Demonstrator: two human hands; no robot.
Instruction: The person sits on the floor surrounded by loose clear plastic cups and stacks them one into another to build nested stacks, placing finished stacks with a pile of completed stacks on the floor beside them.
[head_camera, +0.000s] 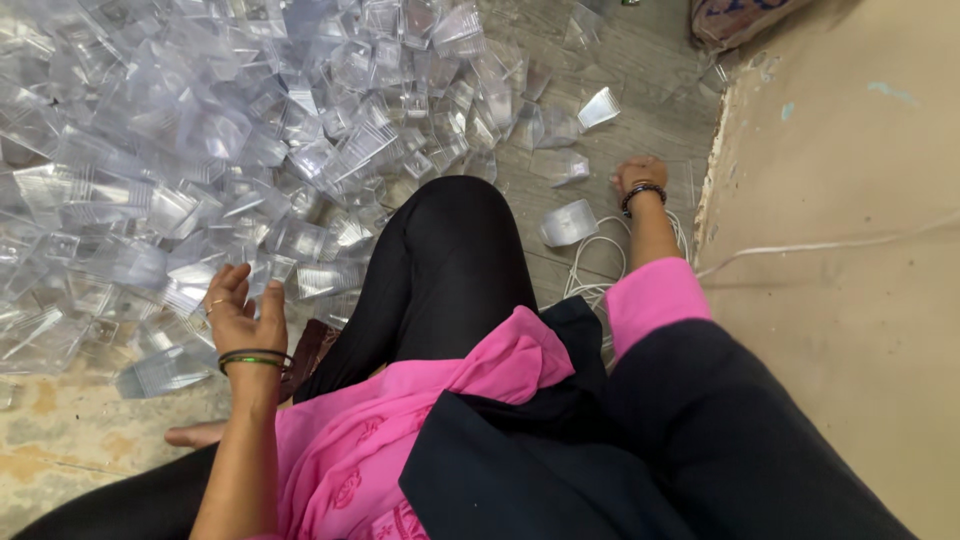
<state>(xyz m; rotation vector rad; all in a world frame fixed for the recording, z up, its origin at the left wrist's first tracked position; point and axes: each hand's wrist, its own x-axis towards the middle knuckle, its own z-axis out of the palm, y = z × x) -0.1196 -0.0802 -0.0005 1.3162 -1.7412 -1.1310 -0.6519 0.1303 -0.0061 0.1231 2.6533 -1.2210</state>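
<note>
I sit on the floor with one knee (450, 250) raised, in black trousers and a pink top. My left hand (240, 312) hovers open, fingers spread, at the near edge of a big heap of clear plastic cups (200, 150); it holds nothing. My right hand (638, 176), with a dark bead bracelet, rests knuckles down on the wooden floor by the wall, its fingers hidden. A single clear cup (568, 222) lies just left of that wrist.
A plastered wall (850, 250) rises on the right with a white cord (800, 247) along it. A coil of white cable (592, 270) lies under my right forearm. Loose cups (598, 108) are scattered farther out. A patterned bag (735, 18) sits top right.
</note>
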